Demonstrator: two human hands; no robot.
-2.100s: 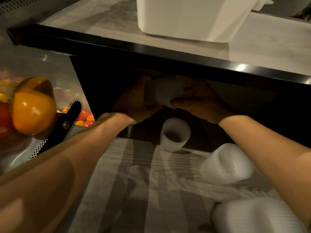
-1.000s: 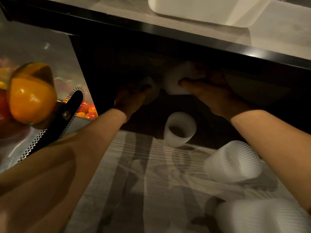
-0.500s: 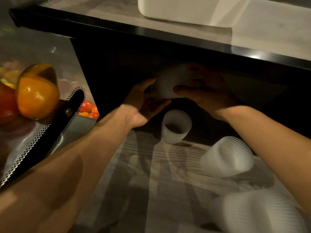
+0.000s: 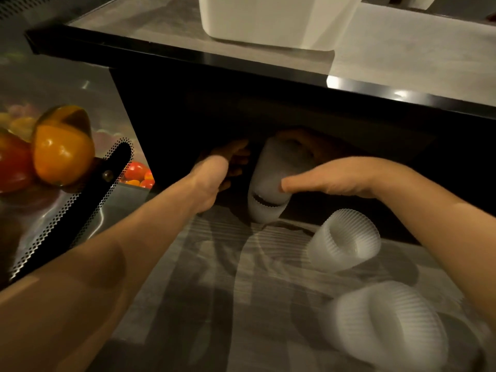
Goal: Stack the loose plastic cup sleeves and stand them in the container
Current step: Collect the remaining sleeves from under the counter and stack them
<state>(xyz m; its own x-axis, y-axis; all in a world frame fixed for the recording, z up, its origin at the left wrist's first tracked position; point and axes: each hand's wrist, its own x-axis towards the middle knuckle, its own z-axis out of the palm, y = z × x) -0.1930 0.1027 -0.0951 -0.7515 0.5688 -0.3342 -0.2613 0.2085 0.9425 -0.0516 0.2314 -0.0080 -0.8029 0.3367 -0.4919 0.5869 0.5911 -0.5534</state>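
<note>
Head view looks down on a grey wood-grain lower shelf [image 4: 204, 267] that runs back into a dark recess under a black-edged tabletop [image 4: 389, 57]. A white container [image 4: 271, 20] stands on the tabletop near its front edge. Beyond the shelf's left edge, a perforated metal basket [image 4: 67, 208] holds an orange pepper [image 4: 63, 146] and small tomatoes [image 4: 138, 174].

Both bare forearms reach forward into the recess. The right hand [image 4: 335, 178] comes in from the right, palm down, with its thumb on the near side of a stack of cup sleeves [image 4: 276, 173] and its fingers wrapped round the far side. The stack stands upright at the shelf's back, its foot meeting the shelf.

The left hand [image 4: 222, 167] sits in shadow just left of the stack, fingers bent. Whether it touches or grips anything cannot be told.

Toward the shelf's right edge one loose sleeve [image 4: 346, 240] lies on its side, and a second loose sleeve [image 4: 389, 323], blurred, lies nearer the front.
</note>
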